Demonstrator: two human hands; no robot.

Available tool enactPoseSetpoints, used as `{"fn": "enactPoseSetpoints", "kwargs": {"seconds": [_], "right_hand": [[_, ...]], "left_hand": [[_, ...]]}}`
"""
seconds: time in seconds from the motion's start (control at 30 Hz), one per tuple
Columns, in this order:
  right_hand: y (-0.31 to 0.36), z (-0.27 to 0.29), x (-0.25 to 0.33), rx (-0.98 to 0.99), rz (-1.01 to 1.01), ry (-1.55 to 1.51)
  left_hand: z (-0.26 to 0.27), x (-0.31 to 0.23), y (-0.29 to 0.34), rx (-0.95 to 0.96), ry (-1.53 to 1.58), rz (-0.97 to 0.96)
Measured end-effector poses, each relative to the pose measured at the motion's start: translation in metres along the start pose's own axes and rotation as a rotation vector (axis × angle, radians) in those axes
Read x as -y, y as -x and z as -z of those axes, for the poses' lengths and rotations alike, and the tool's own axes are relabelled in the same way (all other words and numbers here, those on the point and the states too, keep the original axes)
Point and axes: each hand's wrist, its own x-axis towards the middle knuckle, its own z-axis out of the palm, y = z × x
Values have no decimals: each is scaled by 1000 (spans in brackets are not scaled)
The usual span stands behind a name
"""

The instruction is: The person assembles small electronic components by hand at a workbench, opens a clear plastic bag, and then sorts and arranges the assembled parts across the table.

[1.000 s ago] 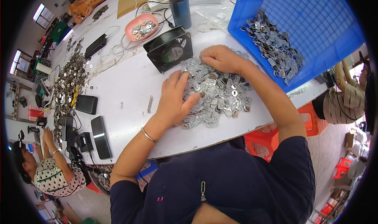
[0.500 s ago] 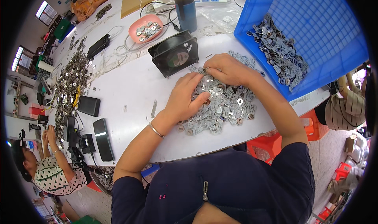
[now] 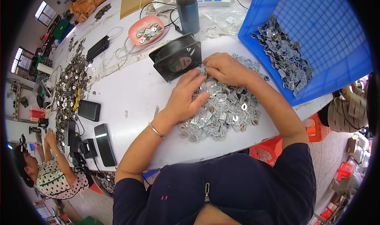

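Observation:
A heap of small flat silvery metal pieces [image 3: 221, 116], some with round holes or brownish discs, lies on the white table in front of me. My left hand [image 3: 185, 97] rests along the heap's left side, thumb and fingers apart, its fingertips over the pieces. At the heap's far edge, my right hand [image 3: 226, 70] has its thumb and fingers drawn together. Whatever is between them is hidden or too small to name. Just beyond both hands stands a black square fan [image 3: 176, 58], close to my right fingertips.
A tilted blue crate [image 3: 336, 35] with similar pieces stands at right. Beyond the fan are a pink dish [image 3: 145, 29] of pieces, a blue tumbler [image 3: 187, 13] and cables. A phone [image 3: 104, 145], black boxes and another long heap [image 3: 71, 82] lie left. Other people sit around the table.
The view has shifted slightly. My right fingertips have moved a little away from the heap toward the fan. My left hand stays nearly in place.

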Motion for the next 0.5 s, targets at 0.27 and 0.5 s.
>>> {"fn": "enactPoseSetpoints", "kwargs": {"seconds": [0.27, 0.5], "right_hand": [[-3, -2, -1, 18, -16, -47], [-6, -8, -3, -77, -12, -125]], "left_hand": [[10, -3, 4, 68, 167, 82], [15, 10, 5, 51, 81, 109]]}}
